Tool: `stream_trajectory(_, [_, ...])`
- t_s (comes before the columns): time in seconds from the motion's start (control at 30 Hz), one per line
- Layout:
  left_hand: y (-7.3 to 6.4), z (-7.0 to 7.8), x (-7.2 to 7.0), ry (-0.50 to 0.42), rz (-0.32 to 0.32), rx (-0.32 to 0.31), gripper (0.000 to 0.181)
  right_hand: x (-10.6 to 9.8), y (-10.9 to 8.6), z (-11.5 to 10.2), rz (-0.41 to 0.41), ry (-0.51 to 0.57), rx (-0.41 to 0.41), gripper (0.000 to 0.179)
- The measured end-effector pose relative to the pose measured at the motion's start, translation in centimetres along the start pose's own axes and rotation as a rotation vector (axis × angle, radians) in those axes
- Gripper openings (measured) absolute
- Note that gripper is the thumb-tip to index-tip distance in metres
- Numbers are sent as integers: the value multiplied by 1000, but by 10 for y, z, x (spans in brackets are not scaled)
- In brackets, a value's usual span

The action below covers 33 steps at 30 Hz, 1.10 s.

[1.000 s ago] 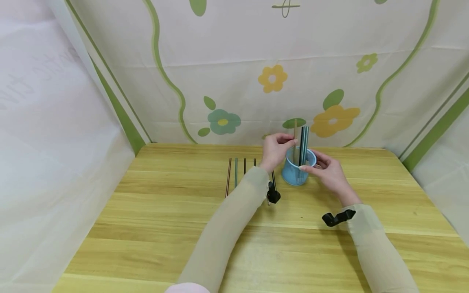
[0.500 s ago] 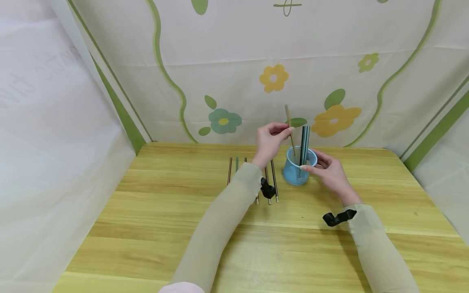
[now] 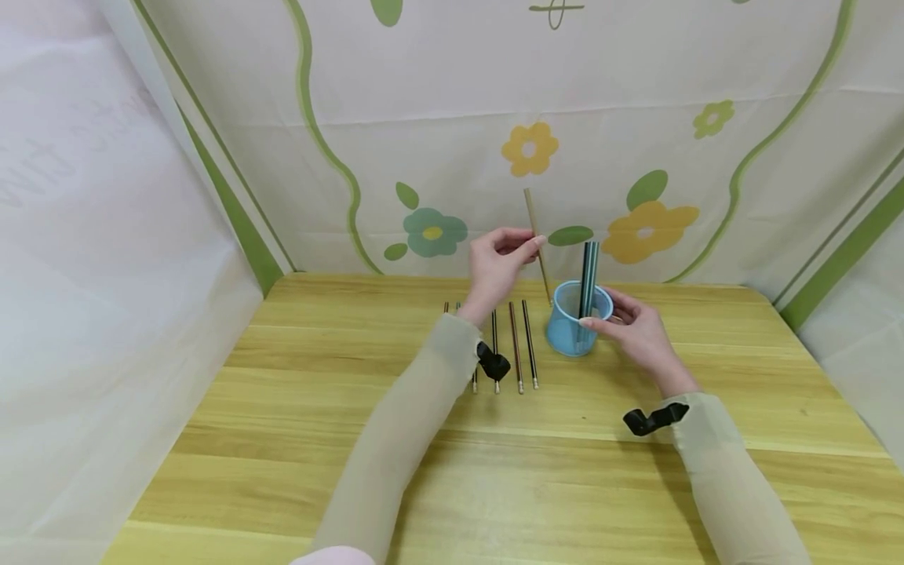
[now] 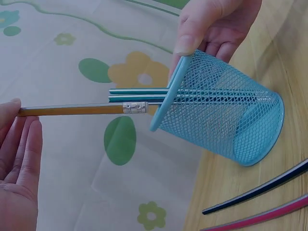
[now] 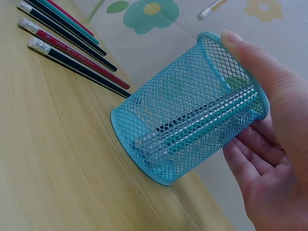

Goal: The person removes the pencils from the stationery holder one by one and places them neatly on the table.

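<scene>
Between the thumb and fingers of my left hand (image 3: 493,263) is a yellow pencil (image 3: 533,216), pinched near its middle and tilted. Its eraser end (image 4: 134,108) points down and, in the head view, sits just left of the cup's rim. My right hand (image 3: 641,333) grips the blue mesh pencil cup (image 3: 569,339) at its right side, thumb on the rim. Inside the cup stand several teal and dark pencils (image 3: 588,271), leaning to the right side. The left wrist view has the yellow pencil's eraser close to the cup's mouth.
Left of the cup, several pencils lie in a row on the wooden table, among them a black pencil (image 3: 530,345) and a red pencil (image 3: 516,345). My left forearm partly covers the row. A flower-printed cloth (image 3: 452,165) hangs behind the table (image 3: 636,502).
My left hand has drawn the yellow pencil up and left, out of the cup, and tilted it. The right hand has stayed on the cup.
</scene>
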State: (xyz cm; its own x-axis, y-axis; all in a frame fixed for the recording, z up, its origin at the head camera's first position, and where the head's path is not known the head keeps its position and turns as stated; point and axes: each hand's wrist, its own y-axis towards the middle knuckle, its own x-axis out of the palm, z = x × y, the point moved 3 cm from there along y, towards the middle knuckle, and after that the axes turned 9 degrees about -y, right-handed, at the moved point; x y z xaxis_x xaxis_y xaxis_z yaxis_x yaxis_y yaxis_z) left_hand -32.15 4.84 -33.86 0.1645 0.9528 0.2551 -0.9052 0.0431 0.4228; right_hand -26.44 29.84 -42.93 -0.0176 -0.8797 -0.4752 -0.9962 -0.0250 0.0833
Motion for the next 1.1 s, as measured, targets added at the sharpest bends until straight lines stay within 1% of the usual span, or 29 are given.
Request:
stream_trajectory(0.17, [-4,6,-13,17,-9,0,20,0,0,0,-3,-2,0,80])
stream_trajectory(0.33, [-8,7,-28,20,-14,10,20,0,0,0,-10,-11,1,82])
stream_trajectory(0.5, [-12,6,-45,32,-1,14,24,-1,0,2,-10,-14,-2,82])
stream_trajectory(0.63, [-17,6,-59,73,13,9,23,-1,0,2,-8,-13,-7,81])
stream_trajectory(0.83, [-25,3,-83,131,52,-32,26,-1,0,3,-4,-12,-17,80])
stream_trajectory(0.97, [-30,2,-100,135,72,-62,26,-1,0,3,-6,-17,-17,80])
stream_trajectory(1.1, [-33,1,-117,131,79,-75,24,-1,0,3,-5,-16,-14,80])
